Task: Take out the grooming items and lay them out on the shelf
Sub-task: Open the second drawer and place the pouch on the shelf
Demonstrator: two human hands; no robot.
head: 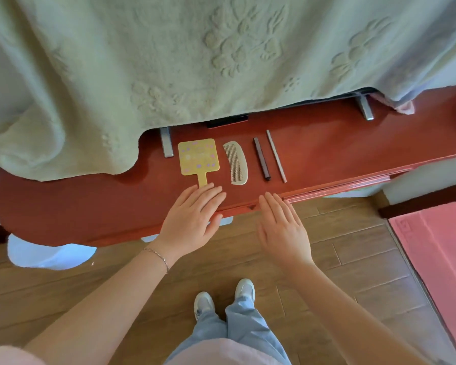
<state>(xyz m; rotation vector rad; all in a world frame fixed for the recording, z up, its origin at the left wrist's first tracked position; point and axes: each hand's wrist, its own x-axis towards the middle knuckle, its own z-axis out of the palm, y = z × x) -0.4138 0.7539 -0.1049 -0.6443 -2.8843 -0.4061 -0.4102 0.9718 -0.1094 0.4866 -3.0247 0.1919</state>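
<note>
Pale green blanket (169,61), embossed flower pattern, draped down from above, well beyond the fingertips. 2 grey metal brackets (166,142) under its hem. Pink cloth corner (406,108) at the hem, far right of the fingers. Wood-plank floor (353,259). Pink mat (437,248) at right. White cloth (50,255) at left. 2 white shoes (203,302), light blue trousers (242,327).

Wood-plank floor (340,248), daylit. Pale green embossed blanket (169,61) (floral relief) drapes over upper frame. Pink mat (437,248) at right on floor; white wall base (419,180) beside it.
</note>
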